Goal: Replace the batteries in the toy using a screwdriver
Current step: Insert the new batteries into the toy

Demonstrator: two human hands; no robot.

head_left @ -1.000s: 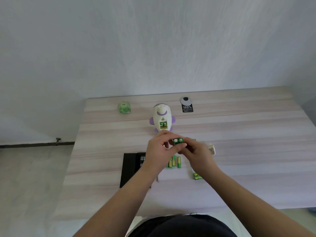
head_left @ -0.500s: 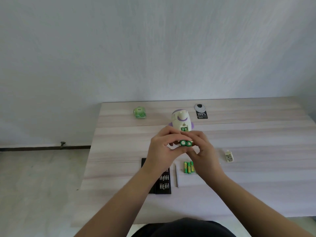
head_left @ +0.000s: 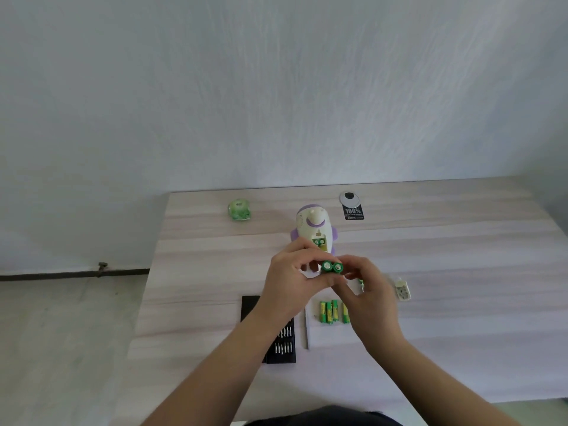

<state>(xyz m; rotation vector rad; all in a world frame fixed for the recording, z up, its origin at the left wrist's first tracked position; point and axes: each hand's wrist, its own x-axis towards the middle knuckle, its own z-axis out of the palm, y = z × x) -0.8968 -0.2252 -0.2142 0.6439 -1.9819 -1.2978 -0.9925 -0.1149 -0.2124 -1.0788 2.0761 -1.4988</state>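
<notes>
A white and purple toy (head_left: 313, 227) lies on the table with its battery compartment open, two green batteries visible inside. Just in front of it, my left hand (head_left: 292, 285) and my right hand (head_left: 367, 290) together pinch a pair of green batteries (head_left: 332, 267), ends facing me. Several loose green-and-yellow batteries (head_left: 333, 311) lie on the table under my hands. A thin screwdriver (head_left: 306, 332) lies beside them. The small white compartment cover (head_left: 402, 291) rests to the right.
A black case of screwdriver bits (head_left: 281, 345) lies by my left forearm. A green round object (head_left: 239, 210) and a black tag (head_left: 353, 207) sit near the wooden table's far edge (head_left: 430, 181), against a white wall. Floor shows at left.
The view has shifted, so the table sits further right in frame. My hands have stayed joined on the battery pair and moved closer to the toy.
</notes>
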